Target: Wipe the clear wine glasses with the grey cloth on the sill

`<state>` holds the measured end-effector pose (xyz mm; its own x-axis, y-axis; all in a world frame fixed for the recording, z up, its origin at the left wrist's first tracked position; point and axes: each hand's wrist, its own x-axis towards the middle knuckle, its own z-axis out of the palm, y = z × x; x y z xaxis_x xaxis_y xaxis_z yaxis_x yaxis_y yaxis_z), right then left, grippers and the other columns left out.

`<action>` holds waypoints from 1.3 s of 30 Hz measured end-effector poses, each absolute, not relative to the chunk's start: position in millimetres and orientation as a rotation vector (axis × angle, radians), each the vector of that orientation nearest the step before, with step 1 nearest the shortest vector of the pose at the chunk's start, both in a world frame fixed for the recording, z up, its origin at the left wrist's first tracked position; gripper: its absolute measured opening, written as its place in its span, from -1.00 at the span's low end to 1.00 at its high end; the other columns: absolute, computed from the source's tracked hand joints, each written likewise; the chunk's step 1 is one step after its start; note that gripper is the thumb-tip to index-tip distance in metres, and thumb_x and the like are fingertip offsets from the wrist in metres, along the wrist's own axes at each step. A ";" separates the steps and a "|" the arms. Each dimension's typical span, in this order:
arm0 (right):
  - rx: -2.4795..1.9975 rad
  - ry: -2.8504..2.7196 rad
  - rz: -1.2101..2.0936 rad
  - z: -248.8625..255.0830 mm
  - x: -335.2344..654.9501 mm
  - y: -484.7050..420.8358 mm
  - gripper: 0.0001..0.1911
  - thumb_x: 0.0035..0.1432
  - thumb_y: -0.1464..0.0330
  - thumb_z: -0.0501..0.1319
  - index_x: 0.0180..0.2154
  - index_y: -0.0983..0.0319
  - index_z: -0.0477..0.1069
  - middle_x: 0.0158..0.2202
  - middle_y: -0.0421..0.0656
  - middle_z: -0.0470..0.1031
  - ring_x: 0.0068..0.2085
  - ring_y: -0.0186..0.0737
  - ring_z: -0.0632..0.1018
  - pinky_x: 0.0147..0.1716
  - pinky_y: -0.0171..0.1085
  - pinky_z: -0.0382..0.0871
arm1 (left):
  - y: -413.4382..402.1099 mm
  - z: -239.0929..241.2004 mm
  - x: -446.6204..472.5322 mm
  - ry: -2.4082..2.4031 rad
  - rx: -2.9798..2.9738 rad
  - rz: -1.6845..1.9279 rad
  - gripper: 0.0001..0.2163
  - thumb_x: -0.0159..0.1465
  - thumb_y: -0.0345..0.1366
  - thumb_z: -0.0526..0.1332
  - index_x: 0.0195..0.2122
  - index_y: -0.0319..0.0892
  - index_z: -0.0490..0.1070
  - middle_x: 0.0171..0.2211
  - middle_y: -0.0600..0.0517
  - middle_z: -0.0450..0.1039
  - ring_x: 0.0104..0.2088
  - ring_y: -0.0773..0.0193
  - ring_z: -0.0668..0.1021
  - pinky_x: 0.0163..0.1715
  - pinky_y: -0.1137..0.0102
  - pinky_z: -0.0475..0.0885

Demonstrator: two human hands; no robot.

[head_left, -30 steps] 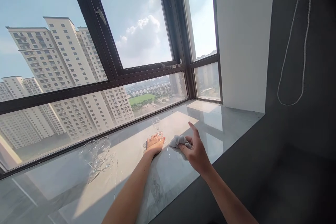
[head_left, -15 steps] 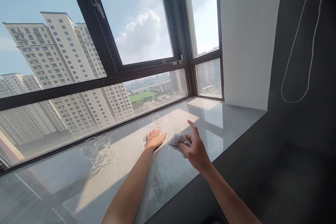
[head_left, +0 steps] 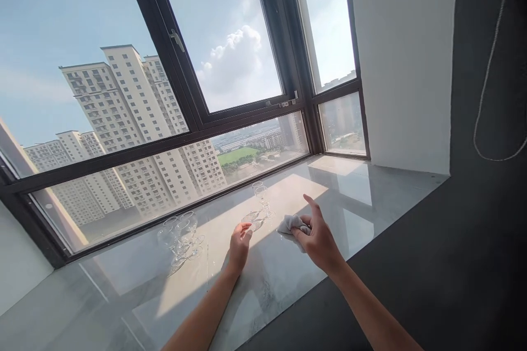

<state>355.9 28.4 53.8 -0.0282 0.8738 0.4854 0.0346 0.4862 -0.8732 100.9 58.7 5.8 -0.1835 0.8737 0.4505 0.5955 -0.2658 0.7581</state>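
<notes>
My left hand (head_left: 239,247) is just above the marble sill, its fingers loosely bent with a gap at the thumb and nothing visible between them. Just beyond its fingertips, clear stemmed glass (head_left: 262,197) stands near the window; its outlines overlap, so I cannot tell whether it is one glass or two. A patterned shadow falls beside its foot. In my right hand (head_left: 319,236), a crumpled light grey cloth (head_left: 293,225) is pinched between thumb and fingers, with the index finger pointing up. Further left, several clear stemmed glasses (head_left: 187,225) are grouped together.
The pale, glossy sill (head_left: 272,285) runs along dark-framed windows (head_left: 197,134), with sun patches on it. Its front edge drops to a dark area at the right. A white wall (head_left: 407,66) and a hanging cord (head_left: 489,66) are at the right.
My left hand has come away from the stemmed glass by the window, back toward me. My right hand still grips the cloth. The view has shifted, moving the scene rightward.
</notes>
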 end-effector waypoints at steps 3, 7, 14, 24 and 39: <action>-0.864 -1.471 0.826 42.9 352.1 32.0 -0.17 0.14 0.25 0.17 0.35 0.21 -0.14 -0.38 -0.23 0.48 -0.42 -0.27 0.46 -0.37 -0.28 0.35 | 22.7 11.7 73.4 1.898 1.874 1.718 -0.84 0.28 -0.26 0.05 -0.20 -0.13 0.36 -0.16 -0.05 0.43 -0.09 0.13 0.48 0.01 0.20 0.36; -0.922 -1.494 0.835 22.2 345.4 39.0 -0.16 0.14 0.24 0.15 0.36 0.27 -0.15 -0.39 -0.20 0.49 -0.39 -0.23 0.49 -0.35 -0.27 0.37 | 0.4 24.8 24.0 2.212 1.677 2.233 -0.82 0.21 -0.26 0.12 -0.16 -0.11 0.27 -0.18 0.00 0.30 -0.18 0.17 0.40 -0.07 0.20 0.34; -0.988 -1.532 0.898 0.3 336.0 46.6 -0.14 0.10 0.20 0.15 0.35 0.26 -0.12 -0.29 -0.12 0.56 -0.29 -0.15 0.57 -0.27 -0.22 0.40 | 22.6 10.9 -24.3 2.288 1.294 2.484 -0.68 0.11 -0.28 0.21 -0.11 -0.12 0.21 -0.26 0.06 0.18 -0.27 0.23 0.32 -0.11 0.21 0.33; -0.997 -1.571 0.861 -4.8 327.8 44.7 -0.18 0.08 0.25 0.15 0.33 0.24 -0.08 -0.31 -0.17 0.56 -0.28 -0.18 0.56 -0.22 -0.23 0.38 | 41.4 -6.8 -47.1 2.581 0.806 2.092 -0.54 0.14 -0.29 0.25 0.04 -0.14 0.14 -0.02 -0.10 0.35 0.01 0.11 0.44 0.04 0.23 0.33; -0.980 -1.599 0.784 -4.1 328.1 43.2 -0.26 0.10 0.29 0.13 0.30 0.28 0.05 -0.44 -0.21 0.46 -0.38 -0.22 0.50 -0.32 -0.26 0.40 | 44.5 3.6 -23.9 2.411 1.246 1.677 -0.62 0.31 -0.22 0.10 0.14 -0.12 0.27 -0.27 -0.01 0.57 -0.27 0.20 0.61 -0.30 0.40 0.41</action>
